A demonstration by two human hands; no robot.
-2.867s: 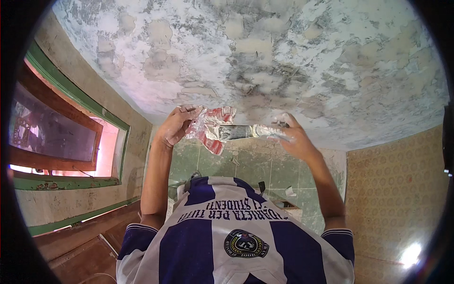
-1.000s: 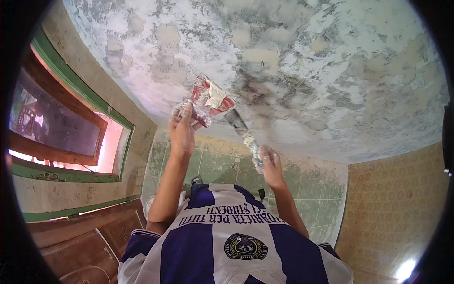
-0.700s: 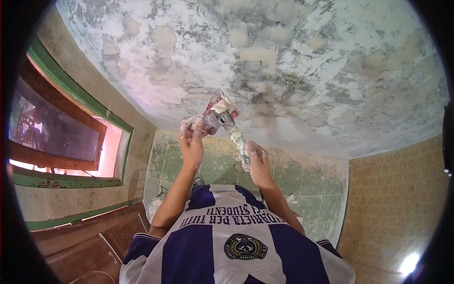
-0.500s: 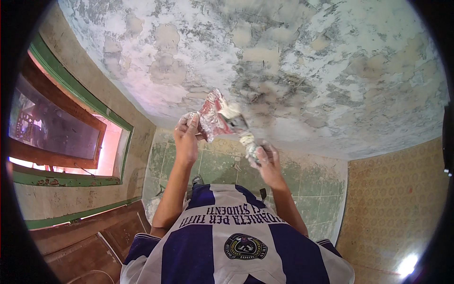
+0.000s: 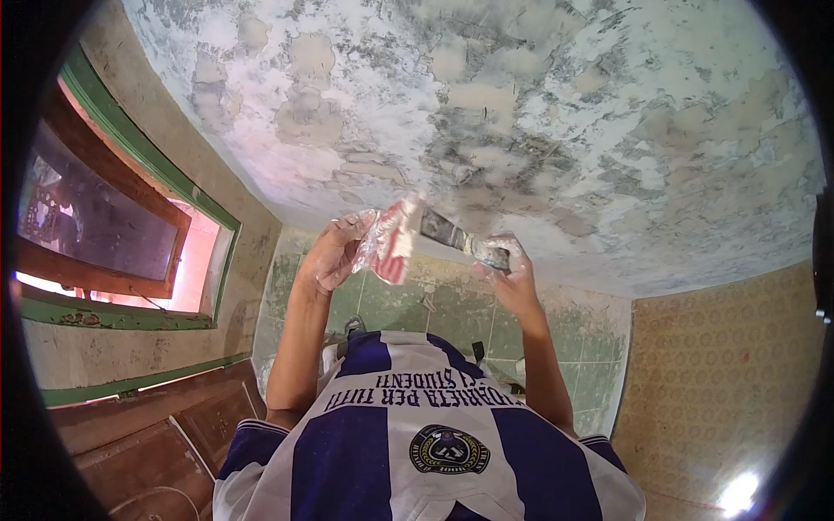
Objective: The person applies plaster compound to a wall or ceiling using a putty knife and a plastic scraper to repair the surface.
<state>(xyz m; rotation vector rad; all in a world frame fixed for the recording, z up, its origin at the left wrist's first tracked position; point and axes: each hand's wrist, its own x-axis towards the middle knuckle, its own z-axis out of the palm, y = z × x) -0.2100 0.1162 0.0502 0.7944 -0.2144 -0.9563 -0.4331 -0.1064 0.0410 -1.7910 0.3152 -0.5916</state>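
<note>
My left hand (image 5: 337, 247) is closed on the edge of a thin, shiny red piece (image 5: 385, 243) smeared with white paste. Whether it is a plastic spreader or a packet I cannot tell. In my right hand (image 5: 512, 267) is a putty knife (image 5: 452, 233), gripped by its paste-crusted handle with the dark blade pointing left. The blade's tip meets or overlaps the red piece's right edge, where white paste shows. Both hands carry whitish smears and are raised in front of the patchy wall (image 5: 486, 95).
Grey-white patches and bare plaster cover the wall ahead. Green tiles (image 5: 404, 304) line the area below my hands. To the left, a brown-framed window (image 5: 109, 278) hangs open in a green frame (image 5: 221, 286). A patterned tan wall (image 5: 712, 373) stands on the right.
The red piece has turned and dropped slightly. The putty knife has swung from a steep slant to nearly level, its blade now at the piece's right edge. My right hand has moved up and right.
</note>
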